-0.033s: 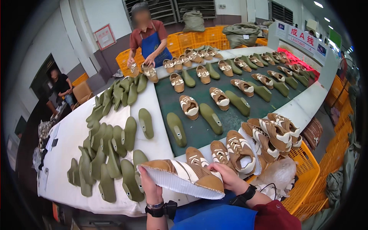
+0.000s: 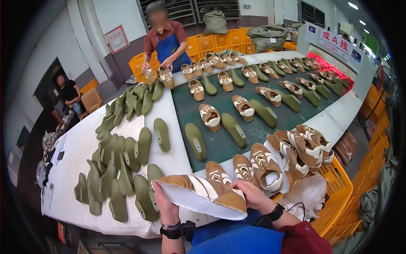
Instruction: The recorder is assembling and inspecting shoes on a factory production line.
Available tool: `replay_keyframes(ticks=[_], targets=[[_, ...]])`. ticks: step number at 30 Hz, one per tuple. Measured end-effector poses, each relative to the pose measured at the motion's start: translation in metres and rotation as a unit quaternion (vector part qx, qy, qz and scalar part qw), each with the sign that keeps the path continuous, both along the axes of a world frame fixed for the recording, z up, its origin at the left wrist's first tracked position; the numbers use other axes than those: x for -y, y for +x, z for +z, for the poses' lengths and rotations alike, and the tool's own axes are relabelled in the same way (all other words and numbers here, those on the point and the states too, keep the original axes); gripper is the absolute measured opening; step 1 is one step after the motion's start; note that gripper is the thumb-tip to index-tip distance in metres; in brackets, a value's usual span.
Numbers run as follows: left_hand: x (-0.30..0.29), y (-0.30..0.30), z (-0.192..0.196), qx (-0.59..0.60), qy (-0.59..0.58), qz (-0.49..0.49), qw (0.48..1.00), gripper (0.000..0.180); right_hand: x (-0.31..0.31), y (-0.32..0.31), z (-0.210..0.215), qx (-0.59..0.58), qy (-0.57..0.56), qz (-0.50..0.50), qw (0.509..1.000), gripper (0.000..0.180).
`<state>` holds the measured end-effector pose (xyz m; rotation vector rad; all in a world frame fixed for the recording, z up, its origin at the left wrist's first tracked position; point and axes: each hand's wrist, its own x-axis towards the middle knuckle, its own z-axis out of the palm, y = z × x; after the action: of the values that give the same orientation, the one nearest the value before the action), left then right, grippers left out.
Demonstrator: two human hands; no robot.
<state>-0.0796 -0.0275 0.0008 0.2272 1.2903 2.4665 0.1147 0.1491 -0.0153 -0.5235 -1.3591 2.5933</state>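
Note:
Just above the near table edge I hold a brown and white shoe upper (image 2: pixel 207 195) tilted on its side, its ribbed white underside facing me. My left hand (image 2: pixel 167 206) is closed round its left end, with the fingers mostly hidden behind it. At the other end my right hand (image 2: pixel 253 195) grips the upper's top side. Behind it stand more laced uppers, the closest a brown and white shoe upper (image 2: pixel 265 166). Left of my hands lie many green shoe lasts; one green last (image 2: pixel 144 198) is close to my left hand.
A green conveyor belt (image 2: pixel 190 112) carries rows of lasts and uppers. Across the white table (image 2: pixel 169 163), a co-worker (image 2: pixel 171 42) in a blue apron handles two uppers. A yellow crate (image 2: pixel 338 184) with plastic bags stands at my right. Another person (image 2: pixel 67 93) sits far left.

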Motion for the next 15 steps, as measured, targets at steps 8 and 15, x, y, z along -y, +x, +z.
replay_keyframes(ticks=[8, 15], targets=[[0.005, -0.003, -0.008, 0.043, -0.009, -0.004, 0.999, 0.050, -0.015, 0.018, 0.018, 0.078, 0.262, 0.101, 0.957, 0.031], [0.009, -0.003, -0.034, -0.018, -0.135, -0.109, 0.985, 0.055, -0.010, 0.019, 0.010, -0.032, 0.017, 0.025, 0.999, 0.017]])
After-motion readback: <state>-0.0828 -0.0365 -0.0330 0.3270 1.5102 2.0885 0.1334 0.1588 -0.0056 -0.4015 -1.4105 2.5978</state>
